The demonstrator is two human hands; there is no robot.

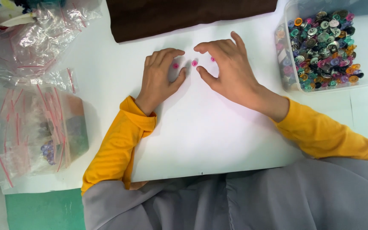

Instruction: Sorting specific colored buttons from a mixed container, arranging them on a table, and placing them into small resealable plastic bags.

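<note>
- Three pink buttons (194, 63) mid-desk (201, 136), toward far edge.
- Left grip (160, 74) spread, empty, touching one button.
- Right grip (226, 68) spread, empty, arched over two.
- One clear tub (290, 85) of mixed buttons, far-right corner.

The three small pink pieces (194, 63) between the hands are too small to identify. The clear tub (287, 17) and brown cloth (184, 15) are cut off by the top edge, and crumpled plastic bags (35, 127) blur their contents.
</note>
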